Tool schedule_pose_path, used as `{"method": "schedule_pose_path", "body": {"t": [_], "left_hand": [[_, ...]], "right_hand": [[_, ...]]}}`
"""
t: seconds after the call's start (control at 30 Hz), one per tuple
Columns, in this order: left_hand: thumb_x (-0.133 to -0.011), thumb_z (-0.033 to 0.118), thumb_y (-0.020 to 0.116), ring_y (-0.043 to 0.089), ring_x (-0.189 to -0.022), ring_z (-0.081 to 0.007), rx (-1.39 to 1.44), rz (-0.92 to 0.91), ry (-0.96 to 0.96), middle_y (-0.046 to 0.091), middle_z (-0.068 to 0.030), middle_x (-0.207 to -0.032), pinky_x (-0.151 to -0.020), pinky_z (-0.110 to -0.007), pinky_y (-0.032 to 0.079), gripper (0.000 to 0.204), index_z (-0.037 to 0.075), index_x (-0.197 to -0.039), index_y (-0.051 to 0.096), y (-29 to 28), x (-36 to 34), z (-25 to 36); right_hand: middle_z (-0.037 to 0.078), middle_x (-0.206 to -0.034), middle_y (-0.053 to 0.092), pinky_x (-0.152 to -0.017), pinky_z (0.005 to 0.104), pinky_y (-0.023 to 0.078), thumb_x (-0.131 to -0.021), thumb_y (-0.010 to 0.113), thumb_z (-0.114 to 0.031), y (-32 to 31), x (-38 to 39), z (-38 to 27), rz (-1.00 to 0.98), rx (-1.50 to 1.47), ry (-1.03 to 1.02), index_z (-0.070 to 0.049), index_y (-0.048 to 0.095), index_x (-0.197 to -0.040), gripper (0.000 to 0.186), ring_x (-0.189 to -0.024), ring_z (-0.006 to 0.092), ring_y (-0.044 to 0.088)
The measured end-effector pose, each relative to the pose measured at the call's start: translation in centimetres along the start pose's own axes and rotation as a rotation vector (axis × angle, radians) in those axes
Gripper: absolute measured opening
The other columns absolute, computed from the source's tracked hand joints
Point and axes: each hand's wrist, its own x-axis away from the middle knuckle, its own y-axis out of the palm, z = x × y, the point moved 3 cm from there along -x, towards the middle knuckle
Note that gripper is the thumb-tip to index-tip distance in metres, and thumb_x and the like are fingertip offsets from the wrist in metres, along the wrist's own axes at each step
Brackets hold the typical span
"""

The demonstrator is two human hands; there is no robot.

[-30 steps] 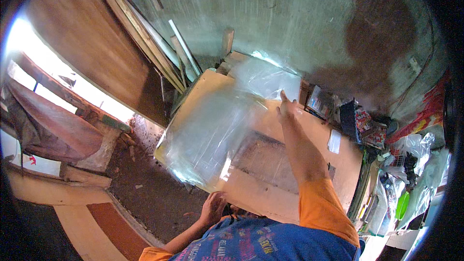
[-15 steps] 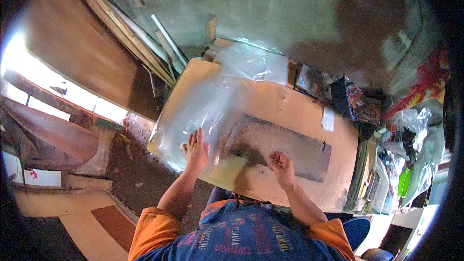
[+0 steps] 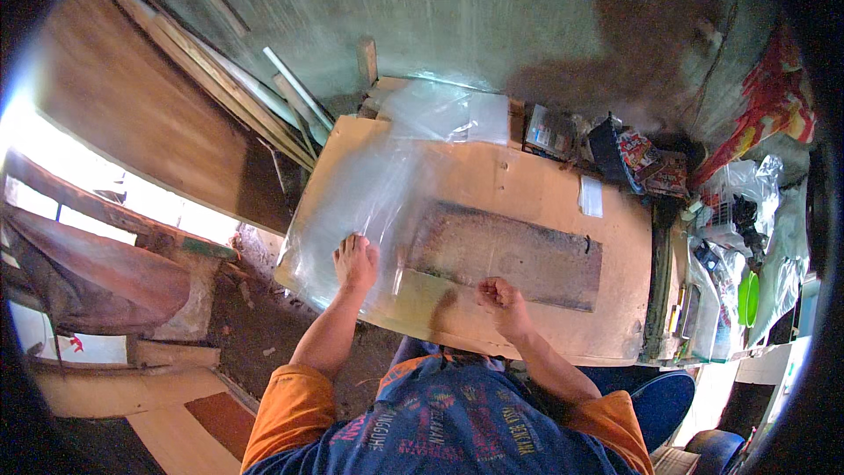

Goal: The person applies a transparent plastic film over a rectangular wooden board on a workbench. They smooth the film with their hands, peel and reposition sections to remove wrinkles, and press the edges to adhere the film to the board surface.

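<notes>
Clear plastic sheets (image 3: 327,211) lie over the left part of a tan board-topped table (image 3: 527,180). On them rests my left hand (image 3: 355,262), its fingers bent and drawn together against the film. Just in front of a dark, worn rectangular panel (image 3: 510,251), near the table's near edge, my right hand (image 3: 505,303) is held closed. Its curled fingers hide whatever may be between them. One border of the plastic runs between my two hands, beside the panel's left end.
More folded plastic (image 3: 431,110) lies at the table's back edge. A dark box with packets (image 3: 615,154) stands at the back right. Clear plastic bags (image 3: 778,255) hang on the right. Wooden strips (image 3: 220,79) lean at the left, and a blue rounded seat (image 3: 655,409) is beside me.
My left hand was flat with fingers spread and has now curled its fingers on the plastic. My right hand has shifted slightly left and stays closed. The view has moved a little.
</notes>
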Motion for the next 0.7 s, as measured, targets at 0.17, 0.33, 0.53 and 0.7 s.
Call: {"method": "schedule_pose_path", "body": {"t": [0.17,0.33,0.53,0.7], "left_hand": [[-0.089,0.025,0.068,0.056,-0.115,-0.0296,0.095,0.102,0.043,0.064,-0.0089,-0.114,-0.096,-0.049,0.041,0.019,0.012,-0.103,0.066,0.3,1.2,0.2],[-0.09,0.02,0.066,0.061,-0.105,-0.0295,0.04,0.005,-0.032,0.068,-0.0063,-0.101,-0.093,-0.048,0.041,0.012,0.013,-0.1,0.067,0.4,-0.3,-0.4],[-0.091,0.014,0.063,0.063,-0.096,-0.0324,0.249,0.156,0.005,0.068,-0.008,-0.098,-0.084,-0.048,0.045,0.006,0.01,-0.095,0.065,-3.7,0.5,1.7],[-0.09,0.012,0.065,0.063,-0.095,-0.0331,0.404,0.243,0.183,0.069,-0.0091,-0.1,-0.081,-0.046,0.046,0.006,0.008,-0.094,0.063,-9.4,4.6,7.8]], "right_hand": [[0.001,-0.097,0.064,-0.083,0.0285,0.052,-0.095,0.066,-0.005,1.6,-0.3,-0.8,-0.071,0.052,-0.005,0.001,0.064,-0.113,0.019,-0.091,0.0122,0.061],[0.002,-0.097,0.065,-0.082,0.0286,0.052,-0.095,0.066,-0.008,1.9,0.2,-1.7,-0.131,0.192,0.005,0.0,0.064,-0.114,0.02,-0.09,0.0111,0.061],[0.012,-0.099,0.071,-0.084,0.0363,0.053,-0.095,0.067,-0.025,2.1,0.4,-2.5,-0.129,0.297,0.036,-0.001,0.065,-0.116,0.032,-0.093,0.0217,0.068],[0.01,-0.099,0.07,-0.084,0.0361,0.049,-0.099,0.061,-0.041,3.7,-0.6,-2.9,-0.102,0.097,0.193,-0.001,0.065,-0.116,0.044,-0.093,0.021,0.064]]}}
